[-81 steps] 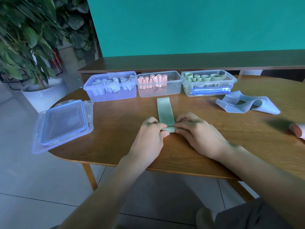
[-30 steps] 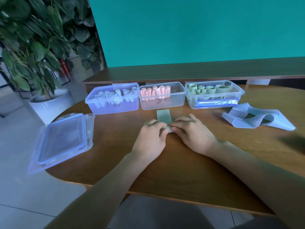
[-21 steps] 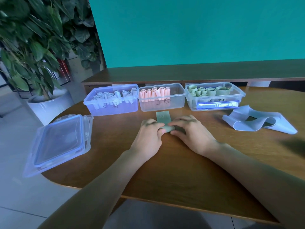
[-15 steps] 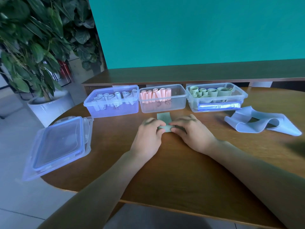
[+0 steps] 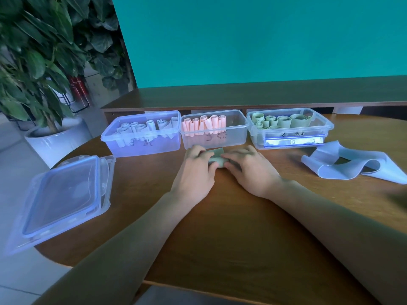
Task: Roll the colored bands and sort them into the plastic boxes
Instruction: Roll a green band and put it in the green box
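A rounded brown wooden surface (image 5: 220,227) stands before a teal wall (image 5: 253,36), with a potted plant (image 5: 37,62) at ten o'clock on a pale tiled floor (image 5: 13,172). Three clear boxes sit in a row at twelve o'clock: the left box (image 5: 141,134) with pale blue rolls, the middle box (image 5: 214,129) with pink rolls, the right box (image 5: 289,127) with green rolls. Each front carries dark handwriting, too blurred to read. A lid (image 5: 61,199) lies at nine o'clock; a loose blue band (image 5: 352,165) lies at two o'clock. The green band (image 5: 217,159) lies just before the middle box, its roll running nine to three, seemingly almost rolled up. The left hand (image 5: 196,172) and right hand (image 5: 251,170) pinch its ends with curled fingers.
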A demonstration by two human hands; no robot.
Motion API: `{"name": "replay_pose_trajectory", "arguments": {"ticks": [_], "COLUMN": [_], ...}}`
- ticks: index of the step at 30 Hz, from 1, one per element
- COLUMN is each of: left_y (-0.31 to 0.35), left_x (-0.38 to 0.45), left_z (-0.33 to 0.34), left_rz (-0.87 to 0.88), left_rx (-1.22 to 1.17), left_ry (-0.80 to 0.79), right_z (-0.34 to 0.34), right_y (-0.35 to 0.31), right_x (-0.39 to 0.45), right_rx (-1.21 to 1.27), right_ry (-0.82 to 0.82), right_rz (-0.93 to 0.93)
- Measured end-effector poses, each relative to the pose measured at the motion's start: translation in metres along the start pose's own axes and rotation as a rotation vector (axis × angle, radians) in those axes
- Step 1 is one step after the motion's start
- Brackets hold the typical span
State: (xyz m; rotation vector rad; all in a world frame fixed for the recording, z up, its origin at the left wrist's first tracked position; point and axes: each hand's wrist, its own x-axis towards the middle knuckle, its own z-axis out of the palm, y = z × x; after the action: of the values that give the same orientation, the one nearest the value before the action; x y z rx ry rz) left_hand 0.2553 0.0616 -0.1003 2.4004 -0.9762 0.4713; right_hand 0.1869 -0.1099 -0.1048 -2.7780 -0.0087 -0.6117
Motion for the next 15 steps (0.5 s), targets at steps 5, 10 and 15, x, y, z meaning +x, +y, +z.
{"name": "replay_pose_trajectory", "arguments": {"ticks": [5, 10, 15], "left_y": [-0.003, -0.008, -0.011], "left_x": [0.005, 0.015, 0.023], "left_z": [0.000, 0.006, 0.011], "left_rz": [0.004, -0.009, -0.039], "left_rx": [-0.027, 0.003, 0.056], "left_ry": [0.005, -0.070, -0.100], "right_z": [0.004, 0.003, 0.005], "right_y": [0.004, 0.002, 0.007], "right_x": [0.010, 0.015, 0.022], "right_rx": [-0.007, 0.064, 0.065], "right_ry": [-0.008, 0.062, -0.020], "right_rz": [0.002, -0.031, -0.006]}}
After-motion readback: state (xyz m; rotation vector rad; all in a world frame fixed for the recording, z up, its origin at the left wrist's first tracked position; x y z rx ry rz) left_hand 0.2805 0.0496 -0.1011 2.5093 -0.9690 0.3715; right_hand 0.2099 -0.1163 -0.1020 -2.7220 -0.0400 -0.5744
